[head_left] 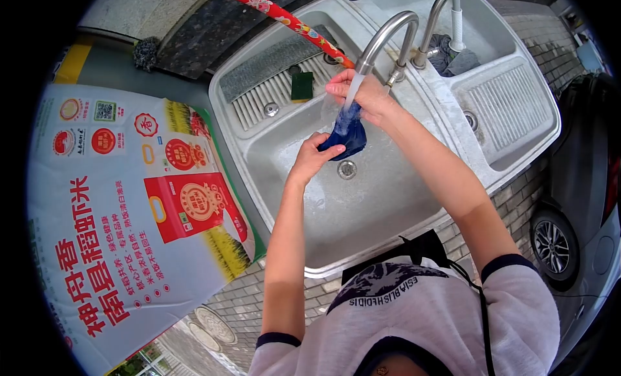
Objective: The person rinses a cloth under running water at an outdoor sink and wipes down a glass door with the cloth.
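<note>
The left hand (313,157) had its fingers clamped on the blue cloth (350,140), over the sink (381,208) and under the tap's (392,28) running water (354,91); whether the right hand's (370,98) fingers gripped anything, I couldn't tell.

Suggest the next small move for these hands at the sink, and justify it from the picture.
Perhaps turn the dark blue cloth with the left hand so the stream meets another part: water from the curved faucet strikes its upper part, while that hand pinches it lower down, over the basin.
</note>
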The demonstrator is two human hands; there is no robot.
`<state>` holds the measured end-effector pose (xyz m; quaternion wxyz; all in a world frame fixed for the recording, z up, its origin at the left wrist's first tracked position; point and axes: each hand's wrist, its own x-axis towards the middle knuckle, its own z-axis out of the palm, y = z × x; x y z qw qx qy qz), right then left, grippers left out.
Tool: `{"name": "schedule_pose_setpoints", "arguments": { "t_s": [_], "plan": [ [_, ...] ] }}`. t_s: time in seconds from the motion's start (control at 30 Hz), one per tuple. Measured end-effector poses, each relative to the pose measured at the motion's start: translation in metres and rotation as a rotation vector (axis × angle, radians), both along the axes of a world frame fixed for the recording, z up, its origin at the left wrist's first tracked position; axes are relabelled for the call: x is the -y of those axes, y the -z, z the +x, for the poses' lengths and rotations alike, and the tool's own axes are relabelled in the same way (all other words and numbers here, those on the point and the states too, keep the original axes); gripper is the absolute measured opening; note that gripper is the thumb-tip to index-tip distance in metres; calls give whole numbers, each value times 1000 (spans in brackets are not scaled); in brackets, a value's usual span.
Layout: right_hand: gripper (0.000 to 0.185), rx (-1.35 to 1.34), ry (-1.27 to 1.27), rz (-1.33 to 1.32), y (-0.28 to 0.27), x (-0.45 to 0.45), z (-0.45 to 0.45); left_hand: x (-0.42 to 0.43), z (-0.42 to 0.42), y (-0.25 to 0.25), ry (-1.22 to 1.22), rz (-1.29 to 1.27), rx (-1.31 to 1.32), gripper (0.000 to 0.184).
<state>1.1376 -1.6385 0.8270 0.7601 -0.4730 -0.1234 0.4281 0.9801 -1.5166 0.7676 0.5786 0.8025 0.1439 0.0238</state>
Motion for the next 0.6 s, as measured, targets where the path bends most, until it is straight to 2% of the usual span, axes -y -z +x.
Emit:
{"name": "schedule_pose_setpoints", "arguments": {
  "t_s": [0.03,0.07,0.13,0.2,0.23,0.27,0.33,0.37,0.4,0.43,0.5,0.53,0.57,0.6],
  "plan": [
    [30,0,-1,0,1,3,2,1,0,2,-79,112,86,21],
    [33,103,-40,12,2,6,4,0,-2,2,-80,112,87,21],
    [36,205,-76,25,3,15,7,-3,-2,-20,-242,-52,-86,21],
    [41,1261,-261,-296,3,28,9,-7,1,-42,-279,-95,-65,22],
    [45,1356,-394,-330,20,24,16,-10,1,-52,-272,179,16,22],
    [45,1355,-393,-330,36,27,22,-12,1,-61,-262,452,98,21],
    [36,1022,-412,-238,36,31,23,-13,-4,-69,-271,425,40,19],
    [36,1021,-411,-238,36,32,24,-15,-6,-71,-275,468,34,18],
    [31,832,-359,-170,33,33,25,-17,-8,-72,-279,510,28,18],
    [27,642,-306,-103,30,33,24,-22,-9,-72,-279,511,28,18],
    [24,543,-206,-24,28,34,20,-31,-11,-63,-215,293,147,13],
    [22,443,-107,54,28,34,16,-31,-12,-55,-214,292,148,13],
    [21,226,34,124,30,27,6,-30,-11,-46,-292,-208,245,14],
    [21,226,36,124,32,18,-4,-27,-8,-40,-359,-711,333,17]
  ]
}}
